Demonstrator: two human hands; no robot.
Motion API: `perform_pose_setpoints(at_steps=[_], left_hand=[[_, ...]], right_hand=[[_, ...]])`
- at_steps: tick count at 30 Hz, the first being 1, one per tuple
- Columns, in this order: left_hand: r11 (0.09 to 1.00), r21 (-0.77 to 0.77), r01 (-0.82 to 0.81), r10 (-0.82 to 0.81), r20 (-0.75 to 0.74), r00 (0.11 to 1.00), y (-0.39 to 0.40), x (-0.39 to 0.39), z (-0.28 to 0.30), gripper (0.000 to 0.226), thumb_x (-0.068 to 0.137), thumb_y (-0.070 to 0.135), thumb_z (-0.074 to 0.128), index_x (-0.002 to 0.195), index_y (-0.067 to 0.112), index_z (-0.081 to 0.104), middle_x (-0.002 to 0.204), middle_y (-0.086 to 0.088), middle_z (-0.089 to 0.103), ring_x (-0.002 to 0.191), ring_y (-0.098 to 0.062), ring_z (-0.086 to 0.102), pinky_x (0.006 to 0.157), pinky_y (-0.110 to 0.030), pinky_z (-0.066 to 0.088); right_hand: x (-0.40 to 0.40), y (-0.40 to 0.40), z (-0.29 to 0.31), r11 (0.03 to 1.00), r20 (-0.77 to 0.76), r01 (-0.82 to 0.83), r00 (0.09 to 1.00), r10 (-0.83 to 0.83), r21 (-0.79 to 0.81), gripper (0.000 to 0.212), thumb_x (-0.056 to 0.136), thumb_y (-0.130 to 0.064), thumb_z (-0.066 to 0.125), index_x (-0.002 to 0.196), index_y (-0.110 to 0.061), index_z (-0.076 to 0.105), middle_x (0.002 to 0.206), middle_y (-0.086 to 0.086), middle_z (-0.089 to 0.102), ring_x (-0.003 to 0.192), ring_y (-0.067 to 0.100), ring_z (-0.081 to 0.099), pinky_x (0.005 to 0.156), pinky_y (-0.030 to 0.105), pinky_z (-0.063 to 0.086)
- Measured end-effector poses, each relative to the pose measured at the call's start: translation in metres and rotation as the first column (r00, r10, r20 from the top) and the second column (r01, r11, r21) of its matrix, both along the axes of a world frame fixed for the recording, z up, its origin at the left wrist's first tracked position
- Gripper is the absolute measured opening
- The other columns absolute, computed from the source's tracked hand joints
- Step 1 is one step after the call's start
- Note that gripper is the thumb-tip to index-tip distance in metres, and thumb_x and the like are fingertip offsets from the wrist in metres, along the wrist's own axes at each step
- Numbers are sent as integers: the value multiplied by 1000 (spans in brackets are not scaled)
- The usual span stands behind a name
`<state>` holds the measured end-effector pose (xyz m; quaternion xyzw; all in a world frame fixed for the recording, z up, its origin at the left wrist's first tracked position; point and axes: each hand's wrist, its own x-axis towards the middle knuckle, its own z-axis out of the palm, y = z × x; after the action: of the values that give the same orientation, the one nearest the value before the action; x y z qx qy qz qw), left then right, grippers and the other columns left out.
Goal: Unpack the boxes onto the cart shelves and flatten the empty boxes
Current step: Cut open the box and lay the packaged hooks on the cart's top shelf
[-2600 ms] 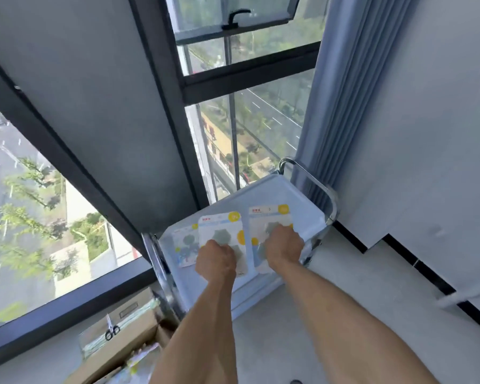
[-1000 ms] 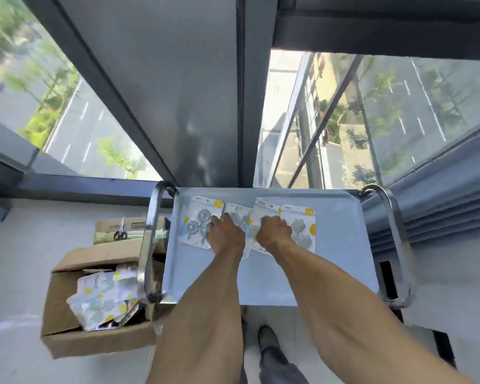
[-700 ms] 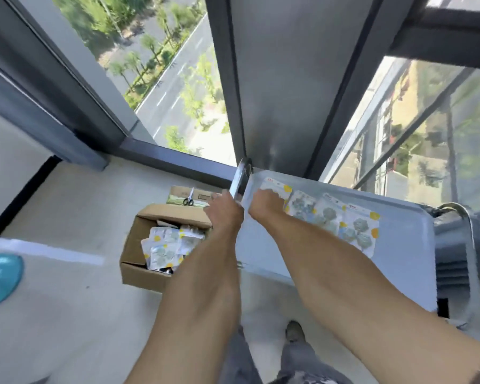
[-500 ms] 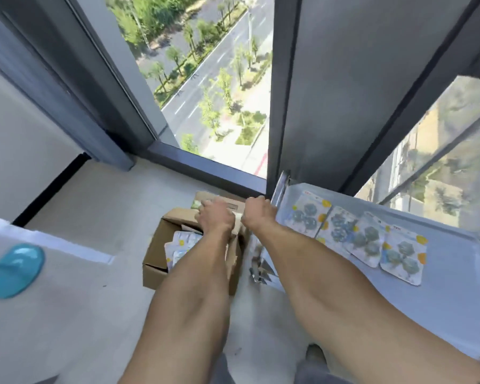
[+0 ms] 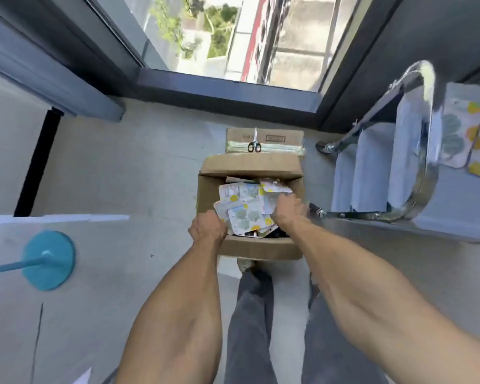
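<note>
Both hands are reaching into the open cardboard box (image 5: pixel 250 246) on the floor. The left hand (image 5: pixel 209 228) and the right hand (image 5: pixel 287 208) are curling their fingers onto the packets (image 5: pixel 245 205) inside. Scissors (image 5: pixel 254 145) are lying on a flattened box (image 5: pixel 283 139) beyond; the cart (image 5: pixel 424 151) is standing to the right, its top shelf bearing packets.
</note>
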<state>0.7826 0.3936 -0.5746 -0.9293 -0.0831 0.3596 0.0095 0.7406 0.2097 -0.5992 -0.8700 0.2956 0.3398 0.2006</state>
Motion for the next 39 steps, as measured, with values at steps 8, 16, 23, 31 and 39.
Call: perform_pose_setpoints(at_steps=[8,16,23,31,39], left_hand=[[996,-87,35,-46,-123,991,-7,15,-161,17,90,18,53,102,12,62,108,-12,66,95,-30,63,65,-28,41],[996,-83,34,-47,-161,986,-25,35,-289,4,91,12,51,94,11,54,111,-13,63,101,-31,62,68,-29,41],[998,-43,-37,27,-208,978,-25,5,-359,19,91,17,55,106,11,65,115,-14,65,109,-32,61,76,-31,44],[980,28,197,-193,-99,976,-18,-15,-364,24,87,-2,54,104,11,65,106,-11,65,98,-30,64,70,-35,47],[846,-61,529,-532,-32,846,-26,-2,-369,18,89,4,57,104,14,62,102,-7,65,90,-28,65,62,-32,34]], right_hand=[[39,3,-141,999,10,-36,999,36,-4,30,95,-11,48,123,-5,55,127,17,53,116,35,54,86,36,44],[85,0,-281,999,80,26,996,-24,-30,46,100,-27,49,137,0,41,143,19,38,130,33,39,98,42,40],[67,23,-348,974,72,126,991,-114,-188,48,87,-10,60,131,1,43,139,18,36,120,33,43,85,39,46],[46,23,-349,826,16,519,848,-529,-220,31,96,-2,48,127,-4,46,124,17,53,107,32,62,80,38,49],[19,34,-352,860,6,430,895,-446,-276,26,96,-13,49,118,-2,53,113,15,63,100,33,66,71,34,42]])
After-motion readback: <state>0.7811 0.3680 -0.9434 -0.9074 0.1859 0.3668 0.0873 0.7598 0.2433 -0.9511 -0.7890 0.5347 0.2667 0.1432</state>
